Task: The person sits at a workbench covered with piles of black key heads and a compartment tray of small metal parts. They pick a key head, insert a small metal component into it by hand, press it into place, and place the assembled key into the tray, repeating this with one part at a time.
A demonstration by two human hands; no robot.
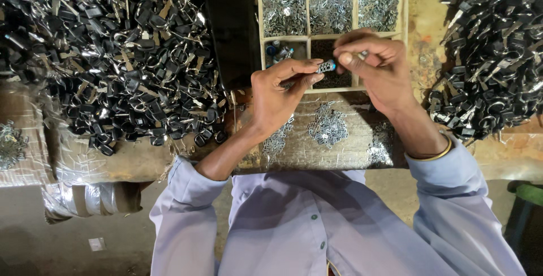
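- Left hand (pixel 277 98): fingers (pixel 300 68) closed, pinching a small metal part (pixel 327 67) with a blue tip.
- Right hand (pixel 378 67): fingers (pixel 353 61) pinched on the same part from the other side; both hands meet at it.
- Part sits between the fingertips, held just above the tray (pixel 259 16), over its lower middle cell.
- Tray: wooden, divided; three upper cells beyond the fingers are full of silver bits, lower left cell holds mixed blue and silver pieces.
- Below the hands, toward the body: loose silver clips (pixel 328 124) on the counter (pixel 317 151).
- Left of the left fingers: big heap (pixel 113 55) of black-and-metal pieces. Right of the right fingers: second heap (pixel 498 50), same kind.
- Gold bangle (pixel 435 154) on right wrist.
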